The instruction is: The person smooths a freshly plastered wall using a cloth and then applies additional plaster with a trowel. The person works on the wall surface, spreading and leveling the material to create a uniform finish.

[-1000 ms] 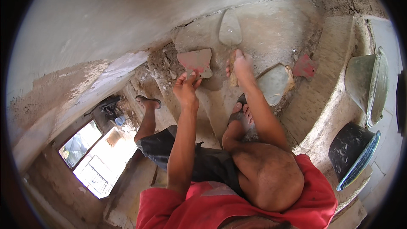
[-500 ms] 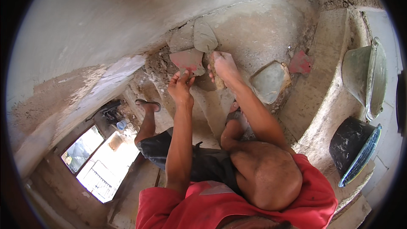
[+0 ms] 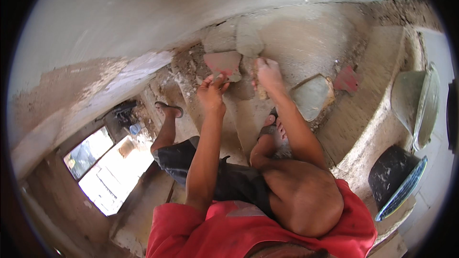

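With fingers pinched on its lower edge, my left hand (image 3: pixel 212 91) grips a flat broken stone piece (image 3: pixel 224 62), grey with red patches. Just to the right, my right hand (image 3: pixel 270 74) is wrapped round the wooden handle of a trowel (image 3: pixel 249 40). Its rounded grey blade points away from me, lying at the far side over the mortar-coloured surface beside another flat grey stone piece (image 3: pixel 220 37). Whether the blade touches the held piece, I cannot tell.
Right of my right arm lies a larger pale slab piece (image 3: pixel 308 98), with a red fragment (image 3: pixel 346 80) beyond it. A greyish basin (image 3: pixel 406 91) and a black bucket (image 3: pixel 392 169) stand at the right. A plastered wall (image 3: pixel 143 14) curves along the far left.
The view has shifted slightly, so the scene sits a little further right and lower. Both hands keep their holds; the trowel blade stays close to the stone piece.
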A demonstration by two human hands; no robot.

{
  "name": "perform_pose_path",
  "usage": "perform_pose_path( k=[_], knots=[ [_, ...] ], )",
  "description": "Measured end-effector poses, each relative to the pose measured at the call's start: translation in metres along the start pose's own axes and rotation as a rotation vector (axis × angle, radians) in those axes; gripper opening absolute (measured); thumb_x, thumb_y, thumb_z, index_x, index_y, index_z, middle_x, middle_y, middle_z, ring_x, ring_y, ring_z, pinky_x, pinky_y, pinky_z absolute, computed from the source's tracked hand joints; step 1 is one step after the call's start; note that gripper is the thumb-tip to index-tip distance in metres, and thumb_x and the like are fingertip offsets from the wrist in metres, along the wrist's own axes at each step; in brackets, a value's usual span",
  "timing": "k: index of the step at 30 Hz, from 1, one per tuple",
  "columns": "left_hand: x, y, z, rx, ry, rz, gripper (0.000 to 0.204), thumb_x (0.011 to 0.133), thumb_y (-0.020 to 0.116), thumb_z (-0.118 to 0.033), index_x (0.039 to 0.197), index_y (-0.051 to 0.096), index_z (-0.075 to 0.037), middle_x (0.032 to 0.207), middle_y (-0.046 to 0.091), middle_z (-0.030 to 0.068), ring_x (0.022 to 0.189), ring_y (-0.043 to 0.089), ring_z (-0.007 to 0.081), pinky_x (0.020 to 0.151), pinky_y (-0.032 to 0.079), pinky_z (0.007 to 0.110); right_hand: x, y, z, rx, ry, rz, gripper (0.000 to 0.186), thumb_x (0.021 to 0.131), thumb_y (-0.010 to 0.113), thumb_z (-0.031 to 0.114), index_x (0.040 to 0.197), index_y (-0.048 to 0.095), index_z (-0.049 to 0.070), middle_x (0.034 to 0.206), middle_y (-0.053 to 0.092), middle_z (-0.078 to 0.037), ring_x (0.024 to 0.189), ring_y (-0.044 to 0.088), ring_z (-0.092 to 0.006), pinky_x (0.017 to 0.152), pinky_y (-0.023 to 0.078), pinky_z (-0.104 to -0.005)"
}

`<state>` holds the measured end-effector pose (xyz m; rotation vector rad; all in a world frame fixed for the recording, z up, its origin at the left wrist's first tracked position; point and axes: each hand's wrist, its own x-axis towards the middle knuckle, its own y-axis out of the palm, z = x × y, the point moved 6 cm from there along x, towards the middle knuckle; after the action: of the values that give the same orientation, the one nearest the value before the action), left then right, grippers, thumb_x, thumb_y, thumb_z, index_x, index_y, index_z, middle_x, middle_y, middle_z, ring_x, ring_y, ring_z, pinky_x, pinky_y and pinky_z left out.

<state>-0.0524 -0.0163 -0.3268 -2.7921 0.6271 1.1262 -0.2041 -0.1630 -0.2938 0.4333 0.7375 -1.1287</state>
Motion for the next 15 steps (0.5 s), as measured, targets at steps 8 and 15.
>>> perform_pose_path(
  k=[8,15],
  knots=[
    [-0.005,-0.007,0.01,-0.061,-0.013,-0.014,0.024,0.09,0.077,0.0,0.11,0.063,0.001,0.1,0.073,0.0104,0.092,0.075,0.0203,0.074,0.063,0.03,-0.002,-0.005,0.002,-0.091,-0.029,0.075,0.032,0.104,0.047,0.023,0.101,0.065,-0.003,0.076,0.064,-0.011,0.049,0.059,-0.0183,0.043,0.049,-0.0357],
    [-0.012,-0.015,0.019,-0.09,-0.075,-0.043,0.028,0.09,0.079,0.0,0.109,0.059,0.0,0.1,0.072,0.0116,0.088,0.074,0.0193,0.069,0.064,0.029,0.001,-0.007,0.0,-0.169,0.013,0.17,0.034,0.108,0.048,0.026,0.115,0.065,-0.003,0.078,0.064,-0.009,0.05,0.058,-0.0172,0.042,0.046,-0.0338]
  ],
)
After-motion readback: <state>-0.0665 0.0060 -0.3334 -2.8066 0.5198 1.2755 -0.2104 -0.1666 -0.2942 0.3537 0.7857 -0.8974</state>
